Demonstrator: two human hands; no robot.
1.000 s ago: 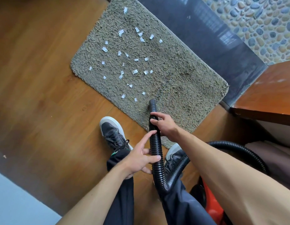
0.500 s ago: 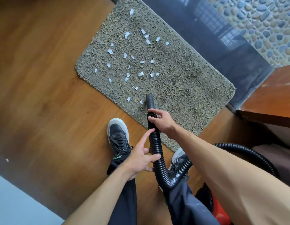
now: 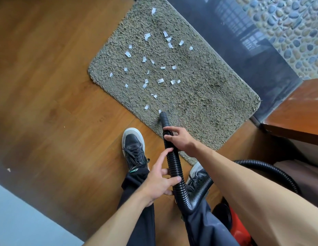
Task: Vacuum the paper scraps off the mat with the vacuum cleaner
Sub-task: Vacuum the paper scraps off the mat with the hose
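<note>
Mat point(image 3: 199, 96) lies on the wood floor point(image 3: 48, 86), with two shoes point(image 3: 134, 148) at its near edge. One hose point(image 3: 174, 162): right hand point(image 3: 179, 139) grip closed round it behind the nozzle point(image 3: 163, 118), left hand point(image 3: 158, 181) grip looser, thumb over the hose. Nozzle tip is on the mat's near edge, at the nearest of about 26 paper scraps point(image 3: 160, 81). Red vacuum cleaner point(image 3: 236, 226) sits off the mat.

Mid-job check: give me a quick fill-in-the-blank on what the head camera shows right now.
1. The right hand grips the black ribbed ___ behind the nozzle.
2. The nozzle tip is over the shaggy ___.
3. The paper scraps ahead of it are ___.
4. The vacuum cleaner body is ___.
Missing: hose; mat; white; red.
</note>
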